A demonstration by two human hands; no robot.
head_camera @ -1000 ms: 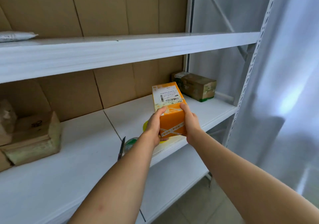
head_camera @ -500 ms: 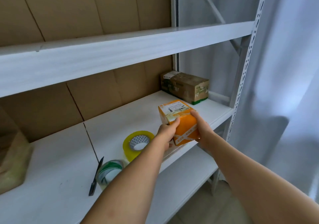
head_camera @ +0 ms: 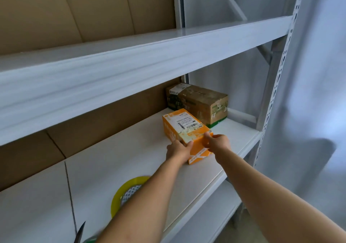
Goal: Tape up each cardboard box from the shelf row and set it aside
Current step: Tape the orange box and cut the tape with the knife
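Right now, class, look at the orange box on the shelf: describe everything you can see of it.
The orange box looks like printed cardboard, oblong, lying flat on the white shelf. A white shipping label with barcodes covers its top, and pale patterned tape crosses its near end. The left hand and right hand hold that near end, fingers curled over its edges. It sits just in front of a brown taped box; whether the two touch is unclear.
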